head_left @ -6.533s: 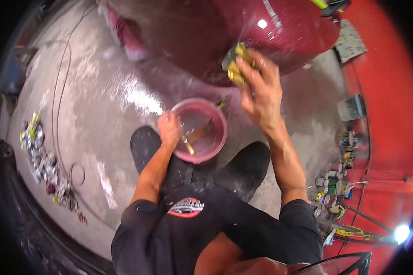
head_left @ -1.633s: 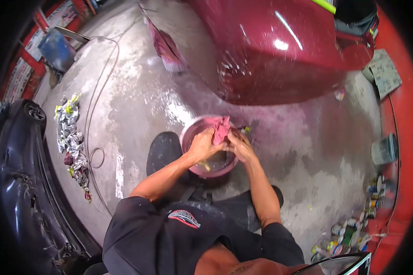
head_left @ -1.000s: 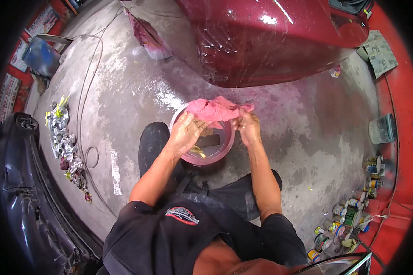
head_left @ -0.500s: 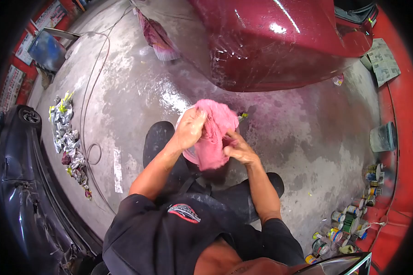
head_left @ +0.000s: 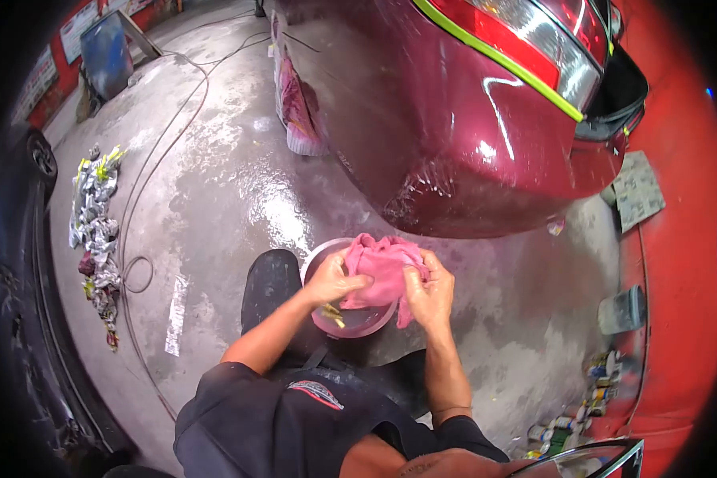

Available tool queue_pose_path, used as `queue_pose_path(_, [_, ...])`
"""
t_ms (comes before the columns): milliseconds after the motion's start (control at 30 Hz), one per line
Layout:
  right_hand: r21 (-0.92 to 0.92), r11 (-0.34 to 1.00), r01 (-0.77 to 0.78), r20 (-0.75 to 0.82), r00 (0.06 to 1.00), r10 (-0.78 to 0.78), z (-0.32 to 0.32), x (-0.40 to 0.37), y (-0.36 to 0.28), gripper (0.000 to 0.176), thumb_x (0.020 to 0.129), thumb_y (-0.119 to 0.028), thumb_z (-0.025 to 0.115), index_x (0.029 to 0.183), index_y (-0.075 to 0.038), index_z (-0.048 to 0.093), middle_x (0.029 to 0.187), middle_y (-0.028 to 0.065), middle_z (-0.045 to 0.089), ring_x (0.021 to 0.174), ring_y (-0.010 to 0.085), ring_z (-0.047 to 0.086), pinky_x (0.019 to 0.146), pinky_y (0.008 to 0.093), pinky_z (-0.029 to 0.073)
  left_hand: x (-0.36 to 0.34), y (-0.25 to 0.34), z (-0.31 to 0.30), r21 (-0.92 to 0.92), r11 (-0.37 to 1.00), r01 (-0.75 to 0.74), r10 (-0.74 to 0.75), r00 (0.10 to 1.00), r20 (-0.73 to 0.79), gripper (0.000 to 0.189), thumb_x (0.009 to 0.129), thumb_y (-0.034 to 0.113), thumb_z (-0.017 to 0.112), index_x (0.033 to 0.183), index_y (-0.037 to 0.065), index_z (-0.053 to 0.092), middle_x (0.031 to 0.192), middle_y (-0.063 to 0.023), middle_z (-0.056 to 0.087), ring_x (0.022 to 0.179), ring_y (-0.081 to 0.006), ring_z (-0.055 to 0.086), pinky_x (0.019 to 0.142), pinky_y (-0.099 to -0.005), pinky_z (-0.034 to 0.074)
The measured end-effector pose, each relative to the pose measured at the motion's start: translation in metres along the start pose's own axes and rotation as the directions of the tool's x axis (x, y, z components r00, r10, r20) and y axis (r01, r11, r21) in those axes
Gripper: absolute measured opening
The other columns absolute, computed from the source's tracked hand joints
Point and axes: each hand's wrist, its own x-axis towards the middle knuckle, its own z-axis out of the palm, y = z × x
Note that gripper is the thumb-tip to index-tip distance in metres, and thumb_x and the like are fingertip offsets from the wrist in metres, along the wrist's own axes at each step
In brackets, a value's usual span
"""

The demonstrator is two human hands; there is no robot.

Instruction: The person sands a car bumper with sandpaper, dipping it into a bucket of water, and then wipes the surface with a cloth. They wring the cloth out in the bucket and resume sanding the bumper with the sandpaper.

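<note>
A damp-looking pink cloth (head_left: pixel 382 269) is stretched between my two hands, over a round basin (head_left: pixel 357 328) on the floor. My left hand (head_left: pixel 333 280) grips its left side, thumb on top. My right hand (head_left: pixel 430 293) pinches the right side, and a corner of the cloth hangs down beside it. Inside the basin, near its left side, is a small yellowish piece (head_left: pixel 333 315). Just beyond the basin rises the wet, glossy dark-red car bumper (head_left: pixel 486 159), with whitish drips or scuffs low on its corner.
Yellow-green tape (head_left: pixel 502 60) edges the tail light. Crumpled masking paper (head_left: pixel 95 231) and a looped hose (head_left: pixel 127 239) lie on the left floor, near a dark car (head_left: pixel 36 279). Along the red wall are a bucket (head_left: pixel 621 309) and several paint cans (head_left: pixel 562 430).
The cloth went from bunched and hanging to spread between both hands, and my right hand now grips it. The view has tilted up, showing the tail light and more of the basin.
</note>
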Motion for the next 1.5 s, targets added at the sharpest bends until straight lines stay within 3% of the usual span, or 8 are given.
queue_pose_path(67, [-0.222,0.938,0.266,0.063,0.964,-0.259,0.016,0.006,-0.008,0.028,0.082,0.001,0.059,0.108,-0.005,0.067,0.09,0.0072,0.07,0.08,0.0158,0.065,0.072,0.0295,0.052,-0.007,0.001,0.012,0.432,0.858,0.277,-0.086,0.907,-0.411,0.039,0.087,0.028,0.071,0.116,0.002,0.063,0.11,-0.0076,0.066,0.088,-0.0145,0.063,0.08,-0.0304,0.05])
queue_pose_path(200, [-0.366,0.684,0.631,0.623,0.712,-0.324,0.043,-0.009,-0.034,0.043,0.08,-0.011,0.066,0.123,-0.009,0.062,0.106,0.0172,0.066,0.103,0.0367,0.061,0.091,0.0478,0.048,-0.015,-0.04,0.0,-0.735,0.607,0.302,-0.539,0.836,-0.102,0.047,0.094,0.036,0.058,0.131,0.008,0.054,0.123,-0.0089,0.062,0.113,-0.0232,0.06,0.098,-0.0393,0.049])
queue_pose_path(300, [-0.096,0.758,0.645,0.837,0.465,-0.289,0.044,-0.018,-0.023,0.051,0.082,-0.018,0.068,0.13,-0.006,0.057,0.12,0.0215,0.062,0.115,0.0387,0.057,0.1,0.0459,0.045,0.002,-0.111,-0.047,-0.882,0.471,0.022,-0.238,0.966,-0.103,0.051,0.095,0.042,0.054,0.133,0.009,0.052,0.129,-0.0102,0.058,0.118,-0.0253,0.058,0.105,-0.0448,0.045])
queue_pose_path(433, [-0.253,0.694,0.674,0.338,0.734,-0.59,-0.022,0.014,-0.071,0.037,0.08,-0.014,0.071,0.114,0.0,0.066,0.12,0.0205,0.064,0.118,0.0372,0.057,0.102,0.0454,0.044,0.018,-0.037,-0.048,-0.884,0.417,-0.21,-0.089,0.959,-0.27,0.053,0.098,0.047,0.047,0.13,0.006,0.054,0.122,-0.0119,0.06,0.115,-0.0274,0.057,0.101,-0.046,0.046])
queue_pose_path(633, [-0.85,0.411,0.329,-0.353,0.223,-0.909,-0.129,0.127,-0.105,0.037,0.088,-0.009,0.066,0.123,0.001,0.059,0.124,0.021,0.059,0.117,0.0382,0.055,0.1,0.0482,0.042,0.072,0.048,0.051,-0.248,0.91,-0.331,0.316,0.944,-0.1,0.084,0.086,0.042,0.07,0.15,0.004,0.029,0.151,-0.0223,0.031,0.13,-0.0392,0.044,0.102,-0.06,0.039])
queue_pose_path(733, [-0.884,0.397,0.248,-0.328,0.277,-0.903,-0.139,0.156,-0.11,0.052,0.091,-0.016,0.063,0.137,0.001,0.047,0.139,0.0254,0.046,0.13,0.0403,0.043,0.108,0.0504,0.033,0.146,0.07,0.087,0.797,0.443,-0.409,0.843,0.494,-0.215,0.098,0.082,0.055,0.068,0.154,0.008,0.021,0.153,-0.0374,0.011,0.141,-0.0579,0.01,0.109,-0.0712,0.008])
queue_pose_path(933, [-0.807,0.519,0.283,-0.213,0.679,-0.703,-0.133,0.186,-0.048,0.064,0.099,-0.035,0.043,0.152,-0.003,0.026,0.157,0.0223,0.023,0.146,0.0398,0.018,0.117,0.0541,0.012,0.161,0.141,0.068,0.769,0.498,-0.402,0.806,0.543,-0.238,0.093,0.084,0.04,0.066,0.154,0.003,0.017,0.154,-0.0364,0.012,0.143,-0.0543,0.012,0.11,-0.0671,0.014])
queue_pose_path(1500, [-0.8,0.516,0.305,-0.243,0.622,-0.744,-0.121,0.185,-0.055,0.055,0.098,-0.028,0.043,0.146,-0.002,0.041,0.151,0.0221,0.036,0.141,0.0401,0.03,0.116,0.0493,0.02,0.253,0.204,0.019,0.754,0.363,-0.547,0.927,0.294,-0.233,0.086,0.086,0.047,0.056,0.15,-0.001,0.026,0.154,-0.0329,0.021,0.144,-0.0496,0.017,0.113,-0.0633,0.017])
